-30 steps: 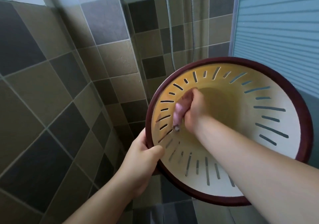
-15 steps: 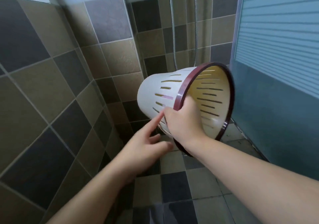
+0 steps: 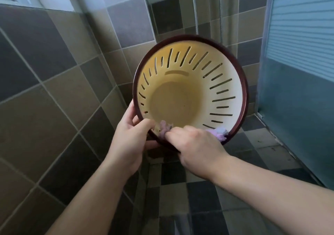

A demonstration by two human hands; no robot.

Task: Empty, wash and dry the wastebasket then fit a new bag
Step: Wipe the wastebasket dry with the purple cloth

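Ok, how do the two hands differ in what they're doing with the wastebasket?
The left hand grips the wastebasket by its dark rim, thumb inside. The right hand presses a purple cloth against the lower inner wall. Both are bare and meet at the near edge.

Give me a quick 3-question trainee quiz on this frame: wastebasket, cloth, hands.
1. True or false: the wastebasket stands upright on the floor.
2. Which hand presses the purple cloth against the basket's near inner wall?
A. left hand
B. right hand
C. neither
3. Fill in: the left hand grips the basket's dark ___.

Key:
1. False. It is held up off the floor, tipped so its opening faces the camera.
2. B. The right hand holds the cloth just inside the lower rim.
3. Rim. The thumb hooks over the lower left edge.
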